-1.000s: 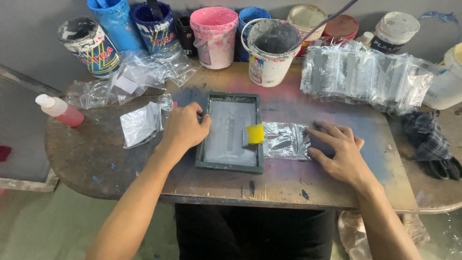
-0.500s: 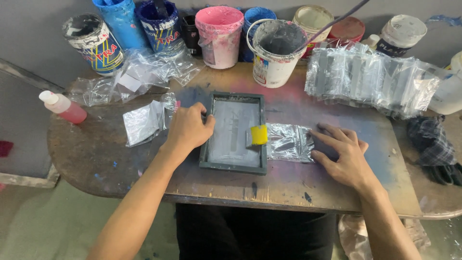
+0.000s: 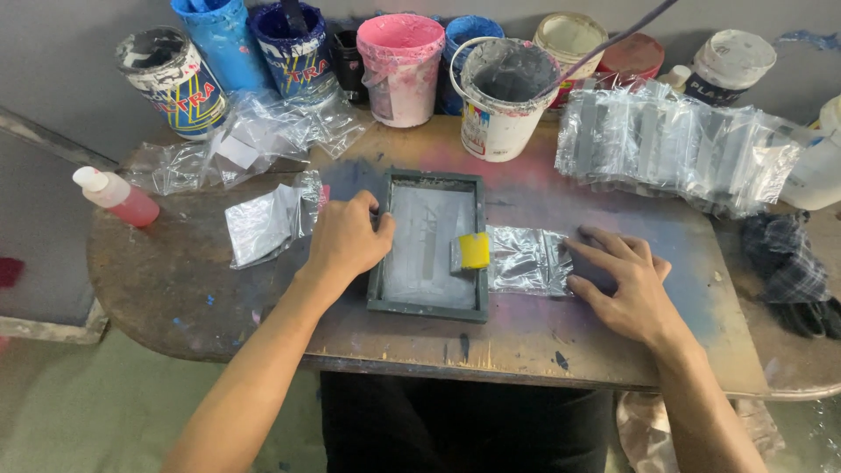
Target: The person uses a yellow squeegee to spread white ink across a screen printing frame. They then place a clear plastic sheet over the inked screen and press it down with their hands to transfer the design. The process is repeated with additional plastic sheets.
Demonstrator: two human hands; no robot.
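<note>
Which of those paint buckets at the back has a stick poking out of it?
The white bucket with grey paint, behind the screen frame; a long stick leans from it. The others show none.

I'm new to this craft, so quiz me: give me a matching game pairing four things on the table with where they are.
Things:
1. frame
2. yellow block
3. squeeze bottle
4. clear bag

Places:
A. far left of the table
B. under the left hand
C. inside the frame, right side
D. beside the right hand

Pairs: 1-B, 2-C, 3-A, 4-D
</note>
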